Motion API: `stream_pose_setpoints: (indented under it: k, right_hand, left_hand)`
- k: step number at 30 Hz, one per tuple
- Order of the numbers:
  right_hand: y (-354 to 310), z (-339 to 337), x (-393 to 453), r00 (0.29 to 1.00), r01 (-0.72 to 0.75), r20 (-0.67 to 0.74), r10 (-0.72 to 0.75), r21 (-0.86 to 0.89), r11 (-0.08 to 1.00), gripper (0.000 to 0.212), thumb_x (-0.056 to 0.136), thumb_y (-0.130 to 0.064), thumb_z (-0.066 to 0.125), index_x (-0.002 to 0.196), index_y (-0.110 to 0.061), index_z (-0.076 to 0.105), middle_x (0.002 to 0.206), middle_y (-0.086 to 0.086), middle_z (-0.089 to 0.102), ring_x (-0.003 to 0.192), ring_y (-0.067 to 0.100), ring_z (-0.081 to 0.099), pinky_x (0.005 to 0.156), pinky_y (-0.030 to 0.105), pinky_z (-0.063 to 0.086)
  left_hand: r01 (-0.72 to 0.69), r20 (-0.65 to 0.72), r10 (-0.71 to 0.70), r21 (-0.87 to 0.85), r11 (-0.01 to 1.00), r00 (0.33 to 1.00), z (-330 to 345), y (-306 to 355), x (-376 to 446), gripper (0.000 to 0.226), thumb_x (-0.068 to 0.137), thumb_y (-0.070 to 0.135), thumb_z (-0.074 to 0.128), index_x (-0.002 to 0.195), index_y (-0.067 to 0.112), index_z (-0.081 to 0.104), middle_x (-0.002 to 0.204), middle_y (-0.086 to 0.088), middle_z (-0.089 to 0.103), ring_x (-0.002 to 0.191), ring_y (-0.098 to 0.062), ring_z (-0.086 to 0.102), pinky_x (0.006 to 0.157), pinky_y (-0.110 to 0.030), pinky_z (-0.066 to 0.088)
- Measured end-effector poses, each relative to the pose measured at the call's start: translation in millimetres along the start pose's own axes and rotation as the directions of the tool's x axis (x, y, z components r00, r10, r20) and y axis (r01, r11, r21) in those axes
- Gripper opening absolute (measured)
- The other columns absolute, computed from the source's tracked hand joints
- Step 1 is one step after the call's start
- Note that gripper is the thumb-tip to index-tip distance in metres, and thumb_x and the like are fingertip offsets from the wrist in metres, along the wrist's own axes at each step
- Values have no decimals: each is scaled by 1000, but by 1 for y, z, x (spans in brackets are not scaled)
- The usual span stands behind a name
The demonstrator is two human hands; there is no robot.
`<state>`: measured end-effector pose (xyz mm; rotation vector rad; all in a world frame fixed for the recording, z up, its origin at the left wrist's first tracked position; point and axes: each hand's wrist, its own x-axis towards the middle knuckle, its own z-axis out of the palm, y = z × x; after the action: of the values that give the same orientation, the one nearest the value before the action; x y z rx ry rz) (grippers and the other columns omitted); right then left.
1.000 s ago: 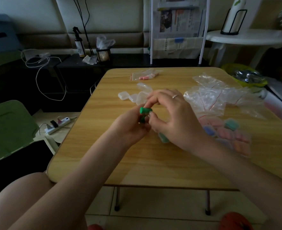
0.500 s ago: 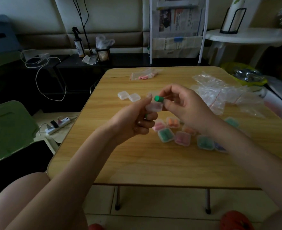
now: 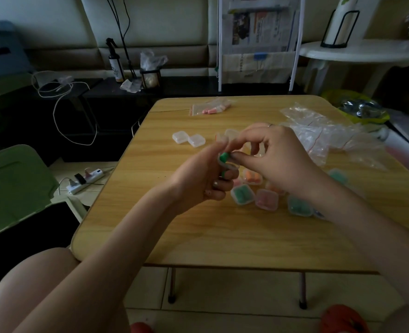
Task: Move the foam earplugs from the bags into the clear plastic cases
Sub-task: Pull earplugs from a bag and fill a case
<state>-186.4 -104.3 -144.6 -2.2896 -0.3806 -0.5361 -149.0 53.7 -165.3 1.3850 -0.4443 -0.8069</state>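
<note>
Low wooden folding table [image 3: 222,236] on thin metal legs over a pale tiled floor, in a dim room. Nearest, two bare forearms reaching up from the lower corners and meeting above the table's middle. Left hand [image 3: 203,179] palm inward, lower fingers curled, thumb and forefinger clamped on a small open clear case [image 3: 227,164] lifted off the wood. Right hand [image 3: 278,157] arched over it, ring on one finger, thumb and forefinger pinched together on one green earplug [image 3: 223,157] sitting at the mouth of that case; remaining fingers loosely bent. Under and just beyond the hands, a cluster of filled cases [image 3: 266,199] lying on the table, five plainly countable, green, pink and orange inside, with more partly hidden behind the right wrist. Farther left, two empty shut cases [image 3: 188,139] touching side by side. To the right, a heap of empty clear bags [image 3: 323,135], too jumbled to count. Near the far edge, one zip bag of pink earplugs [image 3: 210,108]. Left of the table, a green bin lid [image 3: 13,186] and a white power strip [image 3: 85,179] on the floor. At the back, a dark low bench with a spray bottle [image 3: 115,63] and a loose white cable [image 3: 61,97], a white rack holding newspapers [image 3: 258,32], and a round white side table [image 3: 362,52] at far right.
</note>
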Motion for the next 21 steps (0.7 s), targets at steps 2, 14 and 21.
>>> stream_pose_setpoints:
  k: [2,14,21]
  right_hand:
    - [-2,-2,1,1000,-18,10,18,-23,1000,32,78,-10,73,81,-40,61,85,-10,61,69,15,50,57,17,42]
    - [2,12,-8,987,90,-130,-99,-75,993,10,79,-21,71,87,-16,67,91,-10,51,76,1,44,67,8,35]
    - [12,22,-11,968,205,-68,-244,-350,914,19,74,-15,77,92,-13,72,95,-2,62,93,20,55,76,43,48]
  left_hand:
    - [-2,5,2,-14,1000,1000,2,-2,0,23,99,33,36,82,19,43,66,4,34,54,-7,24,49,-22,12]
    - [-129,-215,43,-402,906,976,0,-9,13,29,96,24,30,96,4,52,74,-6,50,65,-16,51,64,-25,48]
    - [-119,-120,63,-542,832,991,3,-3,8,39,98,23,27,107,-1,57,89,-14,69,86,-23,68,80,-31,52]
